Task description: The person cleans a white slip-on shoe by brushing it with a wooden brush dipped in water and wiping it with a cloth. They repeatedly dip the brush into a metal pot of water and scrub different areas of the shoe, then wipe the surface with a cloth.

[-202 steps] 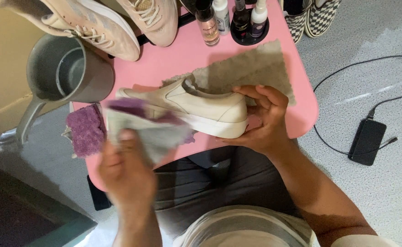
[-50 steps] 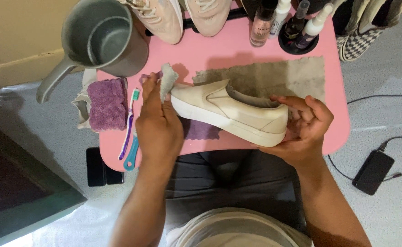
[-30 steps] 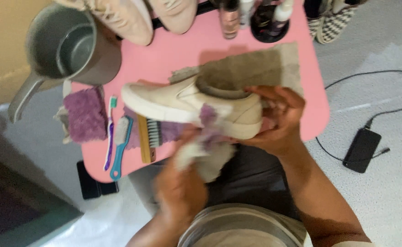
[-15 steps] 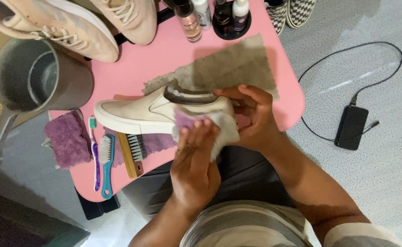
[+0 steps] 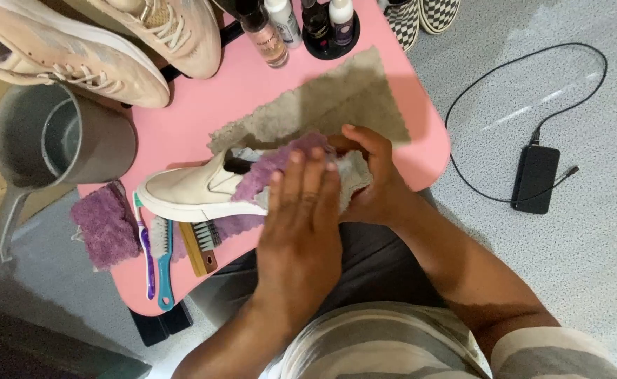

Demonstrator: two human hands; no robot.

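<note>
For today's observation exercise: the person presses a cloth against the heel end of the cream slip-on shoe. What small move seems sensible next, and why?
Probably slide the left hand and its cloth toward the toe: the cream shoe lies uncovered there, while the right hand steadies the heel end.

Pink bench (image 5: 203, 105): brown cloth (image 5: 336, 105) mid-top, bottles (image 5: 301, 24) at far edge, two sneakers (image 5: 98, 42) on far-left corner. Near-left corner: purple cloth (image 5: 105, 228), toothbrushes (image 5: 154, 260), wooden brush (image 5: 200, 245). Cream slip-on shoe (image 5: 189, 193) just right of those.
</note>
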